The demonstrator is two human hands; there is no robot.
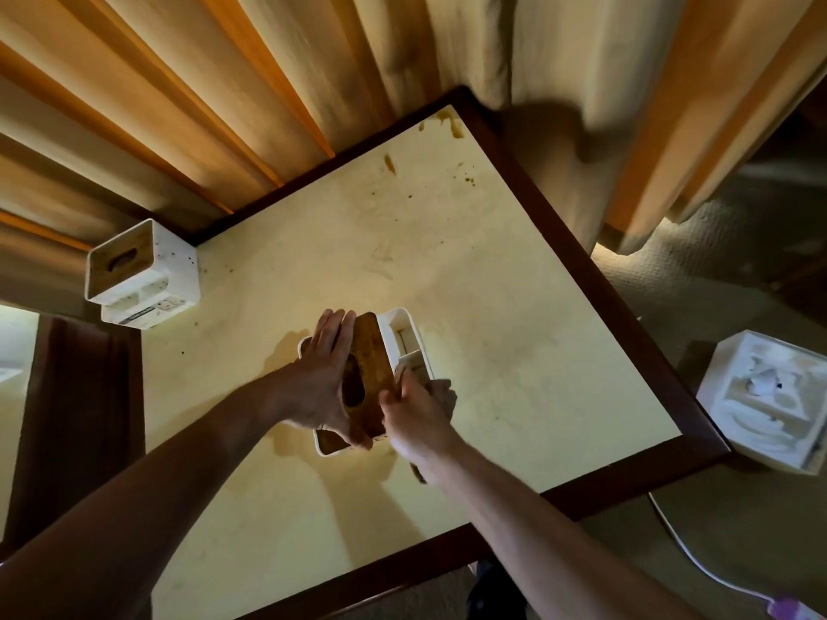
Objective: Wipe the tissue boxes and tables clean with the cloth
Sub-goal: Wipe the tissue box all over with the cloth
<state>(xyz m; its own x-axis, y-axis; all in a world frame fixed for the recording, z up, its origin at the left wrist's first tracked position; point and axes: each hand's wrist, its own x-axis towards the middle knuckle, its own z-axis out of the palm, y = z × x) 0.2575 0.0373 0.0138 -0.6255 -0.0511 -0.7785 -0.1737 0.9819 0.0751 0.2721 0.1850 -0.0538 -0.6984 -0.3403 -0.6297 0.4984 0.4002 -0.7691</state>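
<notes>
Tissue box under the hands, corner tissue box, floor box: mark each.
tissue box under the hands (pixel 368 351): head view, wooden lid.
corner tissue box (pixel 172 255): head view, white side.
floor box (pixel 725 369): head view, left wall.

The left hand (pixel 323 378) lies flat over the wooden lid of the tissue box (pixel 405 335), so a good chunk of the lid and its slot is covered. The right hand (pixel 414 416) hides most of the cloth (pixel 443 389); only a pale bit pokes out past the knuckles, and how the fingers grip it isn't visible. The white box on the floor (pixel 767 402) is blurry, maybe holding crumpled tissue. The cable (pixel 684 545) and a purple thing (pixel 790 607) get cut off at the bottom edge.
</notes>
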